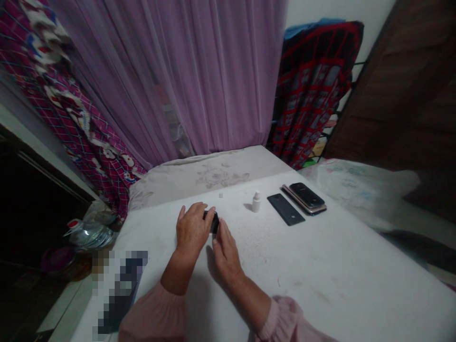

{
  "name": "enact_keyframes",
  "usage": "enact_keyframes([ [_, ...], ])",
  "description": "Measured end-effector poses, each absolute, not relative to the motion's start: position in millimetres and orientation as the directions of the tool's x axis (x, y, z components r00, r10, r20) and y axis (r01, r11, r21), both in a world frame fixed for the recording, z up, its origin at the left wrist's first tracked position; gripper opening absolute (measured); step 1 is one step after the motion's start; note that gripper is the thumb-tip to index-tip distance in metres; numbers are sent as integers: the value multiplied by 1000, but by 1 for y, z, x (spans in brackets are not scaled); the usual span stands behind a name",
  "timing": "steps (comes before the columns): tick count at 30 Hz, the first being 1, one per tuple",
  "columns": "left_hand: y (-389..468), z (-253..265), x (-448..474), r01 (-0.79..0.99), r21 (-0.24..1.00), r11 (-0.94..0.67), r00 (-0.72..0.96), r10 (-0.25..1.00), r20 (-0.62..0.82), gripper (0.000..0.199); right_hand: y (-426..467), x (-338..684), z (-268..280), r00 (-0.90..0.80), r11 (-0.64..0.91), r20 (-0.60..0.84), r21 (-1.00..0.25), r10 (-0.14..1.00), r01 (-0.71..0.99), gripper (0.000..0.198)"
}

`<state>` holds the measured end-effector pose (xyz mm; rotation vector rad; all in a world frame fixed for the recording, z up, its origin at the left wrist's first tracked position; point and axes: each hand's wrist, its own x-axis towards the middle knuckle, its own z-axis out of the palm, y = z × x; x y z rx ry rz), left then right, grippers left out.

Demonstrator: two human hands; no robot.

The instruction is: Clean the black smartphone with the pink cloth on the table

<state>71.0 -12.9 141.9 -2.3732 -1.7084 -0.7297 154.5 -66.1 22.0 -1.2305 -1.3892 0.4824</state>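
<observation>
Between my two hands is a dark, glossy phone [214,222], mostly covered by the fingers. My left hand [192,227] curls over its left side, with the thumb along the near face. On the other side, my right hand [227,251] presses its closed, straight fingers against the phone's right edge. A small white bottle [256,202] with a cap stands upright beyond my right hand. Right of it lies a flat dark phone back [286,209]. A tiny pale square piece [221,195] rests beyond my left hand.
A stack of phones with a black one [307,195] on top sits at the right of the white table [320,266]. Small crumbs are scattered mid-table. A blurred-out dark item [124,289] lies at the left edge. A clear plastic bottle [90,233] stands off the table; a purple curtain [213,71] hangs behind.
</observation>
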Motion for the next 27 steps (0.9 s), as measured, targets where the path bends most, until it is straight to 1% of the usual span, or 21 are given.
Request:
enact_keyframes([
  [3,-12,144,69,921,187,-341,238,875,423,34,-62,149,46,206,413,516,-822,832,391,60],
  [6,-10,145,67,925,184,-331,236,884,403,35,-61,147,47,183,424,524,-812,832,401,62],
  [8,-9,144,65,928,175,-329,235,882,408,35,-62,147,33,175,367,468,-834,866,411,62],
  [11,-6,143,64,929,175,-326,228,877,424,35,-66,150,8,156,238,332,-871,930,430,60],
  [14,-5,143,64,928,185,-324,224,880,418,34,-68,151,6,129,175,252,-886,959,429,62],
  [16,-5,144,64,925,187,-331,232,881,412,34,-66,150,19,136,204,283,-885,949,419,64],
  [19,-6,144,63,925,186,-332,233,880,414,34,-62,147,43,145,318,409,-850,901,420,66],
  [21,-5,144,63,928,187,-323,224,883,412,34,-60,146,49,129,364,453,-828,882,427,66],
  [23,-5,143,62,932,183,-314,216,884,414,34,-60,146,42,112,347,434,-829,894,438,65],
  [27,-3,143,61,939,171,-297,199,880,431,30,-63,151,12,82,246,323,-840,943,483,62],
])
